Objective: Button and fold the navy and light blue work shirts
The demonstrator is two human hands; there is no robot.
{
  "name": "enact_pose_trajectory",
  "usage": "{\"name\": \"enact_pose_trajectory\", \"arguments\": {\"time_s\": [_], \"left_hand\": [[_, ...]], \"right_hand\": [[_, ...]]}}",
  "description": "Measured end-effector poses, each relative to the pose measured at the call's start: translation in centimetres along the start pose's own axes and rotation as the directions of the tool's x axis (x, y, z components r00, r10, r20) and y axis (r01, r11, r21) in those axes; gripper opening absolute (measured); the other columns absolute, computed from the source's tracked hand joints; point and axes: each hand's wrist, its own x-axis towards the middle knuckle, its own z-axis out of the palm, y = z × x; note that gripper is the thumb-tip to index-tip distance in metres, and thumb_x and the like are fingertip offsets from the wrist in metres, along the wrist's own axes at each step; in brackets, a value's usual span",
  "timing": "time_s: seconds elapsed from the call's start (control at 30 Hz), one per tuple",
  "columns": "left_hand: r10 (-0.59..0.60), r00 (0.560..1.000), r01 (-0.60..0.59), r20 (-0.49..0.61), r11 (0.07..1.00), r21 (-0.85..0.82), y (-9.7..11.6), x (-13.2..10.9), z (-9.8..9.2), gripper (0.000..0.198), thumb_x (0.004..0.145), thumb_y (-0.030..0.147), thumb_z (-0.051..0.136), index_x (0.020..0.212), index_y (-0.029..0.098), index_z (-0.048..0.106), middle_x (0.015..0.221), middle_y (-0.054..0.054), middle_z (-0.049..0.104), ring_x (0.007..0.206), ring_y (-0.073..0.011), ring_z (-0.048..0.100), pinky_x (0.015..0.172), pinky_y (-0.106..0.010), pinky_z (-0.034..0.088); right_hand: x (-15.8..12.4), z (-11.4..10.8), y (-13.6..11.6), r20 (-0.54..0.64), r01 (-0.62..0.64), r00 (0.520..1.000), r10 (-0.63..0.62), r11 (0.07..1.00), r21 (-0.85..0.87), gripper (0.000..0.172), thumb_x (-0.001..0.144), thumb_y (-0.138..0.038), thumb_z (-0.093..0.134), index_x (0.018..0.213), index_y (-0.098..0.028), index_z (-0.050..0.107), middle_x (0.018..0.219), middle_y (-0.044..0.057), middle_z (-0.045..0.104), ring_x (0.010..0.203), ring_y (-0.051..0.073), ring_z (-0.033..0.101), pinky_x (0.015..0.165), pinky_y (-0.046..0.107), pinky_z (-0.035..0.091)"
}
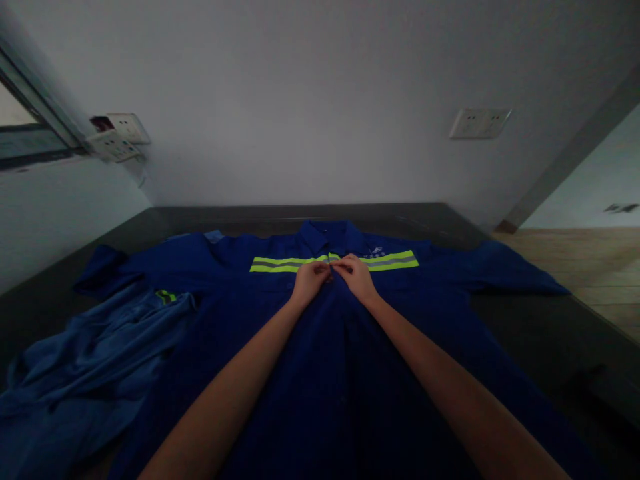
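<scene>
A dark blue work jacket (400, 313) lies spread out with its collar at the far side and its sleeves out to both sides. A yellow-green reflective stripe (395, 261) crosses its chest, with a small pale logo above it on the right. At the front edges, level with the stripe, my left hand (311, 277) pinches the cloth. My right hand (353, 272) meets it from the other side, fingers closed on the jacket's front edge. Both sets of fingertips nearly touch; any button or fastener between them is too small to make out.
The jacket rests on a dark table (520, 327) against a grey wall. A crumpled lighter blue garment (105, 353) lies at the left, partly under the jacket's sleeve. Wall sockets (480, 124) are on the right, and more sockets (127, 128) in the left corner.
</scene>
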Motion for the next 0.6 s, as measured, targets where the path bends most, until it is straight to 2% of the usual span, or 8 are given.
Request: {"name": "enact_pose_trajectory", "arguments": {"time_s": [0.2, 0.47, 0.6], "left_hand": [[0.017, 1.000, -0.017, 0.000, 0.998, -0.065, -0.6, 0.4, 0.0, 0.010, 0.072, 0.010, 0.060, 0.075, 0.013, 0.068, 0.064, -0.001, 0.069, 0.055, -0.0129, 0.063, 0.056, -0.021, 0.047], [-0.036, 0.999, 0.033, -0.019, 0.986, -0.161, -0.1, 0.4, 0.0, 0.010, 0.069, 0.007, 0.060, 0.073, 0.013, 0.067, 0.060, 0.001, 0.067, 0.054, -0.0128, 0.062, 0.056, -0.021, 0.047], [-0.033, 0.999, 0.026, -0.032, 0.984, -0.175, 0.0, 0.3, 0.0, 0.012, 0.066, 0.005, 0.059, 0.071, 0.013, 0.066, 0.056, 0.002, 0.065, 0.052, -0.0121, 0.060, 0.055, -0.021, 0.046]], "right_hand": [[0.6, 0.7, -0.4, -0.050, -0.103, 0.993, 0.105, 0.993, 0.051, 0.011, 0.078, -0.018, 0.065, 0.082, -0.020, 0.075, 0.071, 0.003, 0.061, 0.068, 0.017, 0.056, 0.064, 0.028, 0.043], [0.7, 1.5, -0.7, -0.121, -0.153, 0.979, 0.167, 0.982, 0.115, 0.008, 0.073, -0.023, 0.065, 0.080, -0.018, 0.067, 0.068, 0.000, 0.060, 0.063, 0.016, 0.054, 0.062, 0.028, 0.043], [0.7, 0.6, -0.7, -0.099, -0.128, 0.986, 0.134, 0.990, 0.061, 0.009, 0.071, -0.026, 0.070, 0.074, -0.018, 0.066, 0.071, 0.002, 0.063, 0.064, 0.017, 0.056, 0.065, 0.030, 0.046]]}}
